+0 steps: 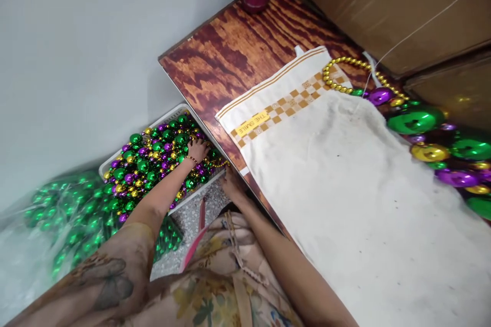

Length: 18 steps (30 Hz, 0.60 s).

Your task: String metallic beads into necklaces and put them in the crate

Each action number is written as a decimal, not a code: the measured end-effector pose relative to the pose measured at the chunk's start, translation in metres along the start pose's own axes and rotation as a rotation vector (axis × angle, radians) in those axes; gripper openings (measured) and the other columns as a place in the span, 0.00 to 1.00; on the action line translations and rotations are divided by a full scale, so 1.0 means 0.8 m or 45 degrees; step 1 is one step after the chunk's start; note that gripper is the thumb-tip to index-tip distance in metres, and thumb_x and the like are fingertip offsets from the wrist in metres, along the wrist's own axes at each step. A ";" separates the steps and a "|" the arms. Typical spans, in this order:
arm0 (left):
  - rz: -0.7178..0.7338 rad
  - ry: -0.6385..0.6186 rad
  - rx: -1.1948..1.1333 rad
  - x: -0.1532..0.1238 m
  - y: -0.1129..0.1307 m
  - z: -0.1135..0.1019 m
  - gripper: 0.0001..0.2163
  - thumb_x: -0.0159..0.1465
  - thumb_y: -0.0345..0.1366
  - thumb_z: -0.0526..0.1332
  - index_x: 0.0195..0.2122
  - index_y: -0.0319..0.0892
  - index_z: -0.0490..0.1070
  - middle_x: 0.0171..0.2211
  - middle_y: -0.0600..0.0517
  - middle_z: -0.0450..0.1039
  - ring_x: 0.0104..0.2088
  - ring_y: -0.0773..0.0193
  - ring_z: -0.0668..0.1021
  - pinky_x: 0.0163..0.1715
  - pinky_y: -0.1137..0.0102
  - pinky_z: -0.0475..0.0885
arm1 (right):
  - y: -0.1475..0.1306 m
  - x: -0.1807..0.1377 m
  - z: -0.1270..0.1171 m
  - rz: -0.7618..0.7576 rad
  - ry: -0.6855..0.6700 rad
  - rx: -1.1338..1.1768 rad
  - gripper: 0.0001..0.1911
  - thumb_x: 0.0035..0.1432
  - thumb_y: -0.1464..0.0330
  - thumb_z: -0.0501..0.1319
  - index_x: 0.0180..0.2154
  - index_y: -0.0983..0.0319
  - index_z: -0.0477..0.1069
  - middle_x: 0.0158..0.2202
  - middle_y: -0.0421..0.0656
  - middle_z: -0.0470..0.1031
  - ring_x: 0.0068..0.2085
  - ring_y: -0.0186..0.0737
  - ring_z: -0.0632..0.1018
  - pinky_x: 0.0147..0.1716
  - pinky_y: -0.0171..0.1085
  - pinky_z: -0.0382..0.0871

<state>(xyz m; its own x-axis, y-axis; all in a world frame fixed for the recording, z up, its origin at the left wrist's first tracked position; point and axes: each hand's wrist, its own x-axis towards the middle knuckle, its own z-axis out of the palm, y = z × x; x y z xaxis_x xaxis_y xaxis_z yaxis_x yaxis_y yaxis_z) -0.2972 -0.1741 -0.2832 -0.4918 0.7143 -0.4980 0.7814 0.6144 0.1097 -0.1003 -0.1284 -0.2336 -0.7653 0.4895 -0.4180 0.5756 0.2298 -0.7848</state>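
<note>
Clearly, the shiny balls (143, 165) lay in the white basket (177, 110) under the left hand (198, 151) and mostly to its left, the right hand (230, 183) farther off by the basket's right edge, though whether either gripped anything could not be told.

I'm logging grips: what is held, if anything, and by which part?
Cannot be told: left hand is on beads, right hand by the basket rim.

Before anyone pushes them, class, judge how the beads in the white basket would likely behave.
The beads would probably roll, being round. Their glossy surfaces suggest they may slip under the left hand. Heaped near the rim of the basket, some might spill.
</note>
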 end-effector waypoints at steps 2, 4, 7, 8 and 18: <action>-0.027 0.077 -0.031 0.002 0.005 -0.006 0.17 0.71 0.40 0.49 0.56 0.44 0.70 0.57 0.41 0.68 0.57 0.48 0.68 0.56 0.53 0.60 | -0.003 0.003 0.001 -0.038 0.014 0.029 0.36 0.60 0.71 0.55 0.68 0.63 0.51 0.68 0.53 0.56 0.70 0.50 0.54 0.68 0.51 0.49; -0.055 0.147 -0.055 0.001 0.008 -0.014 0.18 0.72 0.37 0.46 0.56 0.42 0.69 0.56 0.41 0.68 0.55 0.50 0.69 0.54 0.57 0.63 | -0.006 0.005 0.003 -0.101 -0.055 0.021 0.38 0.62 0.70 0.55 0.70 0.64 0.45 0.71 0.51 0.48 0.71 0.47 0.50 0.69 0.49 0.48; -0.092 0.212 -0.072 -0.005 0.012 -0.023 0.21 0.72 0.33 0.40 0.58 0.38 0.66 0.53 0.38 0.69 0.54 0.51 0.70 0.51 0.58 0.65 | -0.004 0.009 0.007 -0.123 -0.260 -0.072 0.39 0.60 0.73 0.55 0.70 0.65 0.47 0.71 0.53 0.46 0.72 0.47 0.48 0.68 0.50 0.48; -0.086 0.220 -0.073 -0.009 0.014 -0.023 0.22 0.72 0.33 0.39 0.59 0.37 0.65 0.53 0.37 0.69 0.53 0.51 0.70 0.51 0.59 0.65 | -0.003 0.010 0.008 -0.110 -0.313 -0.107 0.38 0.59 0.75 0.55 0.69 0.65 0.49 0.71 0.54 0.48 0.71 0.48 0.49 0.68 0.51 0.49; 0.270 -0.021 0.011 -0.041 0.065 0.041 0.26 0.65 0.45 0.57 0.63 0.43 0.64 0.64 0.38 0.61 0.63 0.40 0.60 0.62 0.43 0.48 | -0.025 -0.036 -0.022 0.055 -0.749 -0.475 0.19 0.59 0.78 0.56 0.50 0.68 0.75 0.48 0.56 0.78 0.52 0.52 0.77 0.52 0.44 0.69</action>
<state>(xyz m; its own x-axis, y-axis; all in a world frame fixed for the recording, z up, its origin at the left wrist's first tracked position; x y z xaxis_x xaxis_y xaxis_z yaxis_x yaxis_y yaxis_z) -0.2279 -0.1768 -0.2893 -0.3099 0.8217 -0.4784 0.8698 0.4482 0.2063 -0.0847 -0.1320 -0.1981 -0.7080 -0.0082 -0.7062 0.5888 0.5454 -0.5966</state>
